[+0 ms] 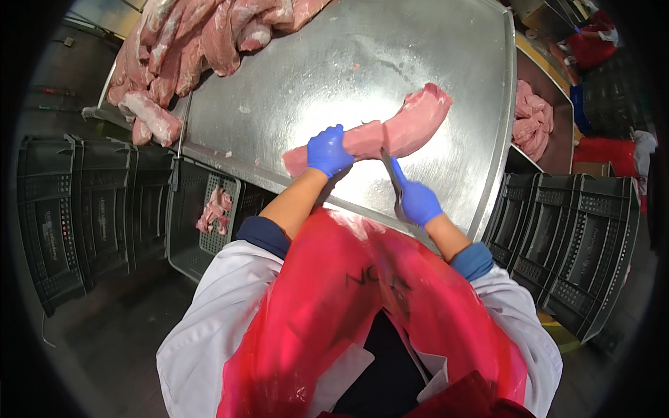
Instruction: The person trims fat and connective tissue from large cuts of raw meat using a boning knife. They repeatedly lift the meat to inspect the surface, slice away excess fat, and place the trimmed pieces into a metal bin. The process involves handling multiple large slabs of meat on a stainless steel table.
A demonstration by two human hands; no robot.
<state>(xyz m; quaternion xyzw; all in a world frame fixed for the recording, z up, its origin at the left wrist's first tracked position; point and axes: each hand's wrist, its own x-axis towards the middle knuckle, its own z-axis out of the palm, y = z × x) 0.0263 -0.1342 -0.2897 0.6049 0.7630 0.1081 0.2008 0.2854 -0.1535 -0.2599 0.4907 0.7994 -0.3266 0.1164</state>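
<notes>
My left hand [329, 150] in a blue glove is closed on a long pink cut of meat [418, 118] lying across the steel table [293, 76]. It grips the left part of the cut, whose left end shows beyond my fingers. My right hand [418, 200], also gloved, holds a knife [390, 169] with the index finger stretched along it. The blade meets the meat near its middle, where a crosswise cut line shows; whether the two parts are fully separated I cannot tell.
A heap of meat [202, 42] lies at the upper left. A bin of meat [533, 118] stands right. A crate with scraps [212, 216] sits below the table's left edge, with stacked crates [90, 216] [557, 237] both sides. A co-worker [585, 45] is at upper right.
</notes>
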